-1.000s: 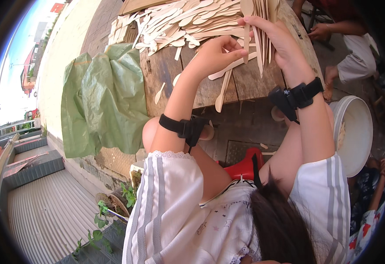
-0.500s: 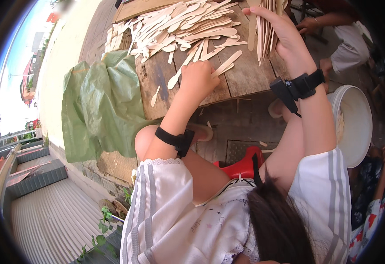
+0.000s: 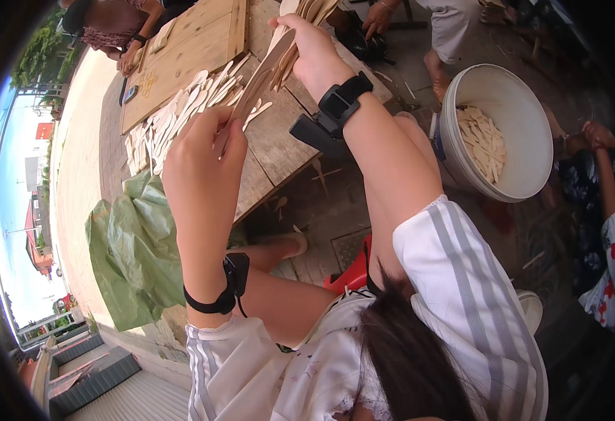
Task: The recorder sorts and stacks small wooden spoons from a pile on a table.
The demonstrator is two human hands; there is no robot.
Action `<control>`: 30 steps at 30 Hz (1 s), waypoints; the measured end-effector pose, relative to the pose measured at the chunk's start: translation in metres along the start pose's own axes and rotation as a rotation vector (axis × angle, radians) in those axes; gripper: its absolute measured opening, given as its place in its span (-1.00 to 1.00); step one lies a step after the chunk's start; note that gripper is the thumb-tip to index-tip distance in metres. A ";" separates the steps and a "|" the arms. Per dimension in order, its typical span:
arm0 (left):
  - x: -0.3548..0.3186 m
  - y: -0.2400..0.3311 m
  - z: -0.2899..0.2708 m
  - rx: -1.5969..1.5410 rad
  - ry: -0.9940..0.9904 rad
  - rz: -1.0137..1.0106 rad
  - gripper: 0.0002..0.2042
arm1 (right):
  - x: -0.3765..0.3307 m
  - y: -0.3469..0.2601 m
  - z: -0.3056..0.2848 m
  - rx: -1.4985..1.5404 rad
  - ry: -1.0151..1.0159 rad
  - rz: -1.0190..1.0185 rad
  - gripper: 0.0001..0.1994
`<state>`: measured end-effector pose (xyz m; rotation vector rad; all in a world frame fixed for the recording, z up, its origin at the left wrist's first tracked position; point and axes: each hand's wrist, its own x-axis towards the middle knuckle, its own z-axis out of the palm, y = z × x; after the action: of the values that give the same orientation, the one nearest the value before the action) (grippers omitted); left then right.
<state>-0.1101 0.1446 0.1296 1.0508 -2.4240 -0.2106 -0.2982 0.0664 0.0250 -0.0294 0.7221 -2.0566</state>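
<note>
While both arms are lifting above the tabletop (image 3: 279, 144), the moment is reading like this:

Left hand: the left hand (image 3: 206, 151) is closing its fingers on the lower end of a single flat wooden spoon blank (image 3: 255, 88), pinching it between thumb and fingertips.

Right hand: the right hand (image 3: 311, 49) is gripping a fanned bundle of wooden blanks (image 3: 307, 17), fingers wrapped round it, held high over the far edge of the tabletop.

Where the work is: the single blank is slanting up from the left hand toward the bundle, its upper end meeting or just beside the bundle; whether it is touching there is hard to tell.

Supply: a loose pile of pale blanks (image 3: 174, 119) is lying on the tabletop beside a wooden board (image 3: 188, 49).

Nearby: a white bucket (image 3: 514, 186) holding more wooden pieces is standing on the ground to the right; a green sack (image 3: 135, 245) is hanging off the tabletop's near side.

Doing it well, as a judgement: keeping the blank flat and parallel to the others, sliding it in edge-first, and holding the bundle firmly enough that nothing is slipping out.
</note>
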 end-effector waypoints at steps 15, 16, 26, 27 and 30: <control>0.006 0.051 0.023 -0.428 0.172 0.464 -0.72 | 0.009 -0.017 -0.011 -0.041 -0.235 0.095 -0.77; 0.013 0.013 0.028 -0.420 0.243 0.398 -0.76 | 0.013 -0.014 -0.001 0.036 -0.135 -0.056 -0.76; 0.013 -0.195 0.110 0.454 0.077 0.069 -0.79 | 0.026 -0.001 0.006 0.209 -0.062 0.039 -0.83; 0.014 -0.198 0.112 0.478 0.046 0.062 -0.83 | 0.025 0.001 0.006 0.210 -0.074 0.058 -0.82; 0.012 -0.199 0.116 0.462 0.044 0.035 -0.84 | 0.015 0.000 0.006 0.120 -0.104 0.148 -0.82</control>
<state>-0.0461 -0.0079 -0.0315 1.1836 -2.5078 0.4004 -0.3050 0.0521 0.0260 -0.0138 0.5207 -1.9381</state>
